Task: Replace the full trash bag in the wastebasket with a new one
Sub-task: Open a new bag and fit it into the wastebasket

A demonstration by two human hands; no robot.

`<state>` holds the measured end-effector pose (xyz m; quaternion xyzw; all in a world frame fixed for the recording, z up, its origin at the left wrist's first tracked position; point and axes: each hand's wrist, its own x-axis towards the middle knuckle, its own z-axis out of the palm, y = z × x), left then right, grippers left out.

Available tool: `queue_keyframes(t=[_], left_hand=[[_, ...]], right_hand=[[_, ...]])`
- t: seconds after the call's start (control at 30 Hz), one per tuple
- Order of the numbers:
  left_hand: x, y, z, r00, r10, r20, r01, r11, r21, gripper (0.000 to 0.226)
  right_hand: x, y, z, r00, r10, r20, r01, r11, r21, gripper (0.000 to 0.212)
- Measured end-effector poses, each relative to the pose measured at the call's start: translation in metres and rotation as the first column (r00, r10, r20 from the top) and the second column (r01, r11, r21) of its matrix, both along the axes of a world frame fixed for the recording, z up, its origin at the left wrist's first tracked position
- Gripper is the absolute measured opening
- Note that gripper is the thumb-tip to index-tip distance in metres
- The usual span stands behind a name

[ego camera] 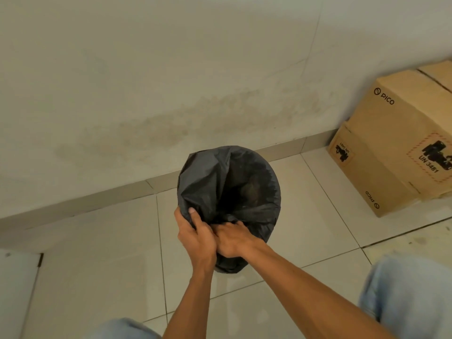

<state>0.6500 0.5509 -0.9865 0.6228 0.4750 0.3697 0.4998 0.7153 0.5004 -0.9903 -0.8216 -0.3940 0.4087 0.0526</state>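
Observation:
A black trash bag (208,177) lines a round wastebasket that stands on the tiled floor close to the wall; the bag hides the basket itself. The bag's mouth gapes open, with dark contents dimly visible inside. My left hand (195,231) grips the bag's near left edge, thumb over the plastic. My right hand (233,238) is right beside it, fingers closed on the gathered plastic at the near rim. Both hands touch each other at the front of the bag.
Stacked cardboard boxes (396,143) stand at the right against the wall. A stained white wall (171,94) with a low skirting runs behind the basket. My knees in light jeans (411,294) frame the bottom of the view.

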Motion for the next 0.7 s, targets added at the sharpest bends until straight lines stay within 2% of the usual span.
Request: queue_keyframes(t=[0.07, 0.13, 0.2, 0.37, 0.4, 0.47, 0.5, 0.53, 0.63, 0.7], left_hand=[[-0.005, -0.004, 0.001, 1.0, -0.011, 0.015, 0.011, 1.0, -0.014, 0.029], [-0.008, -0.005, 0.0, 1.0, 0.01, 0.024, -0.01, 0.999, -0.035, 0.026], [-0.007, -0.004, -0.003, 0.999, 0.039, 0.026, -0.037, 0.997, -0.064, 0.026], [-0.012, -0.01, -0.005, 1.0, 0.003, 0.004, -0.003, 0.998, -0.058, 0.03], [-0.013, -0.01, -0.006, 1.0, 0.025, 0.004, -0.025, 0.998, -0.065, 0.029], [-0.013, -0.007, -0.008, 0.997, 0.075, -0.002, -0.075, 0.993, -0.087, 0.027], [-0.013, -0.006, -0.009, 0.996, 0.088, -0.002, -0.088, 0.991, -0.098, 0.026], [-0.013, -0.005, -0.008, 0.996, 0.094, -0.001, -0.093, 0.99, -0.106, 0.026], [-0.012, -0.009, -0.003, 0.996, 0.093, 0.003, -0.092, 0.988, -0.123, 0.028], [-0.01, -0.014, -0.001, 0.998, 0.065, 0.013, -0.063, 0.99, -0.124, 0.033]], right_hand=[[0.004, 0.003, -0.002, 0.998, -0.01, -0.057, 0.007, 0.999, -0.047, 0.063], [0.008, 0.005, -0.001, 1.0, 0.003, -0.003, -0.003, 0.999, -0.045, 0.073], [0.011, 0.003, -0.004, 0.998, 0.001, 0.056, 0.0, 1.0, -0.018, 0.079], [0.022, 0.002, -0.014, 0.999, 0.038, -0.008, -0.038, 0.986, -0.162, 0.081], [0.024, 0.003, -0.008, 0.999, 0.042, 0.03, -0.038, 0.99, -0.139, 0.075], [0.025, 0.004, 0.002, 0.965, 0.082, 0.249, -0.085, 0.996, -0.002, 0.057], [0.023, 0.004, 0.003, 0.931, 0.098, 0.352, -0.127, 0.99, 0.061, 0.054], [0.022, 0.003, 0.0, 0.916, 0.106, 0.388, -0.146, 0.986, 0.076, 0.056], [0.024, -0.006, -0.017, 0.962, 0.151, 0.225, -0.116, 0.98, -0.161, 0.072], [0.031, -0.011, -0.026, 0.972, 0.177, 0.157, -0.136, 0.961, -0.24, 0.074]])
